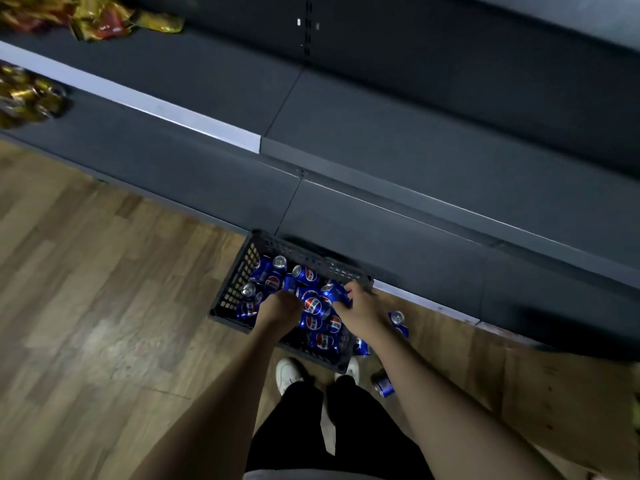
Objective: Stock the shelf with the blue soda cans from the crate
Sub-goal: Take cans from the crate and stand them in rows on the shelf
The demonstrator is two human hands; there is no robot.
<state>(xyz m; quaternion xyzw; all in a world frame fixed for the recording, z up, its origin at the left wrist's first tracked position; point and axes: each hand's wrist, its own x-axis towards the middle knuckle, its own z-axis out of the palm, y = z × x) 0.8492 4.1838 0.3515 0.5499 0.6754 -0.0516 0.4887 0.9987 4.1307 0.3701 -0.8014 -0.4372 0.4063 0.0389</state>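
down in the crate [239, 271], both hands' fingers clamp pepsi-logo cans: left hand [281, 306], right hand [360, 306].

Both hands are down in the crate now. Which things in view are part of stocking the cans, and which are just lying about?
For the job:
blue cans
crate
shelf
left hand
right hand, its grip on a can

Lying about:
snack bags
cardboard sheet
loose cans on the floor
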